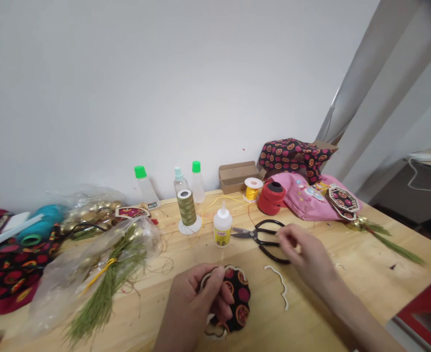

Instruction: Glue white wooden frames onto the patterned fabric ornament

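My left hand [196, 300] is closed around a small padded piece [239, 298] covered in black fabric with red and orange circles and edged in white, held low over the wooden table [347, 288]. My right hand [305, 254] reaches out over the handles of the black scissors [264, 237], fingers curled and touching or just above them; whether it grips them I cannot tell. A thin white scalloped strip [281, 286] lies on the table between the two hands. A white glue bottle [222, 226] stands just behind.
Along the back stand a green thread cone [186, 208], a yellow spool [252, 189], a red spool [272, 198], green-capped bottles [145, 188], a cardboard box [235, 176] and pink cloth [306, 195]. Bagged green tassels [108, 274] and patterned fabric [2, 278] lie left.
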Motion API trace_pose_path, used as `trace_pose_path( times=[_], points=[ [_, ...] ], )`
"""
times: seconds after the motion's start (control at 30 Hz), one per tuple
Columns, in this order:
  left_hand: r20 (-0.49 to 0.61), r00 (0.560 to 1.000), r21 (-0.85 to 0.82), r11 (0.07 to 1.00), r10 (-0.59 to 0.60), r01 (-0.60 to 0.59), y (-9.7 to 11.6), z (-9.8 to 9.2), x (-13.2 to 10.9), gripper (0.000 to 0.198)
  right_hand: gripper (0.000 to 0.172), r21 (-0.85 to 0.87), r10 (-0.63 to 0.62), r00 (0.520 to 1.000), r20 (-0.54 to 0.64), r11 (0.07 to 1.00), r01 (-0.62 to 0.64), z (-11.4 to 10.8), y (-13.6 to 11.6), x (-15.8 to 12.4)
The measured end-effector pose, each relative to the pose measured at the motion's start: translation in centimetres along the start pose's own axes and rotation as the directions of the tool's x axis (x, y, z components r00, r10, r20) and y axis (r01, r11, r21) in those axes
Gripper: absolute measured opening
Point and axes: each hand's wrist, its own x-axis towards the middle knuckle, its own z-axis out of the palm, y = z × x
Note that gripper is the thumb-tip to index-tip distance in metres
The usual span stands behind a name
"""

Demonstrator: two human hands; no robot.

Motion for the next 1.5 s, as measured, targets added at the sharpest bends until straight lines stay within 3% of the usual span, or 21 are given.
trace_pose_path(
  times=[0.1,0.2,0.27,0.37,0.47,0.53,0.63,0.7,0.77,0.87,1.0,1.2,1.3,1.4,1.5],
  points=[
    [0.067,0.997,-0.037,0.999,-0.028,0.031,-0.1,-0.3,0.4,0.035,0.020,-0.215,0.199,0.980,-0.017,0.957,-0.198,-2.5,3.5,-0.6],
    [0.103,0.994,-0.024,0.999,-0.035,0.037,-0.6,-0.5,0.9,0.042,0.034,-0.380,0.283,0.953,0.106,0.898,-0.224,-3.5,5.5,-1.4],
    [0.128,0.991,-0.008,0.999,-0.045,0.047,-0.9,-0.5,1.2,0.043,0.033,-0.278,0.201,0.970,0.136,0.948,-0.158,-3.2,5.0,-1.5],
    [0.142,0.988,-0.005,0.998,-0.061,0.063,-1.3,-0.4,1.5,0.046,0.035,0.075,0.045,0.986,0.163,0.996,-0.057,-2.1,1.4,-1.1],
    [0.143,0.989,0.001,1.000,-0.025,0.025,-1.4,-0.4,1.6,0.053,0.025,0.373,-0.109,0.917,0.384,0.927,-0.046,-0.8,-3.6,-0.2],
    [0.161,0.987,-0.047,0.999,0.018,-0.011,-1.3,-0.6,1.5,0.056,0.015,0.473,-0.229,0.835,0.501,0.880,-0.043,0.1,-6.0,0.3],
    [0.165,0.985,-0.223,0.975,0.051,-0.014,-0.8,-1.4,1.2,0.056,0.023,0.503,-0.180,0.800,0.573,0.848,-0.169,1.4,-7.1,0.6],
    [0.141,0.989,-0.352,0.936,0.048,0.005,-0.4,-1.9,1.2,0.051,0.026,0.508,-0.064,0.786,0.615,0.794,-0.334,2.0,-6.7,0.7],
    [0.093,0.995,-0.395,0.918,0.035,0.005,-0.1,-2.2,1.3,0.042,0.029,0.502,0.033,0.740,0.672,0.715,-0.488,2.1,-6.1,0.7],
    [0.084,0.996,-0.286,0.958,0.025,0.001,-0.1,-2.3,1.5,0.023,0.024,0.526,-0.007,0.677,0.736,0.637,-0.564,1.8,-5.4,0.9],
    [0.166,0.986,-0.148,0.989,0.016,0.009,-0.8,-2.1,1.8,0.020,0.024,0.598,-0.140,0.676,0.724,0.616,-0.513,1.6,-5.3,1.4],
    [0.137,0.990,-0.061,0.998,0.033,-0.025,-1.8,-2.4,2.1,0.034,0.031,0.489,0.062,0.651,0.757,0.608,-0.626,2.3,-5.0,2.2],
    [0.103,0.993,0.157,0.985,0.058,-0.074,-1.7,-2.6,2.1,0.028,0.032,0.521,0.096,0.656,0.749,0.527,-0.671,2.7,-4.7,1.8],
    [0.092,0.990,0.361,0.923,0.111,-0.136,-1.2,-2.5,1.8,0.026,0.033,0.531,0.067,0.626,0.777,0.466,-0.708,2.8,-4.6,1.4],
    [0.115,0.974,0.471,0.852,0.196,-0.227,-0.9,-2.4,1.5,0.024,0.029,0.515,0.069,0.657,0.751,0.561,-0.648,2.5,-4.1,1.6]
  ],
)
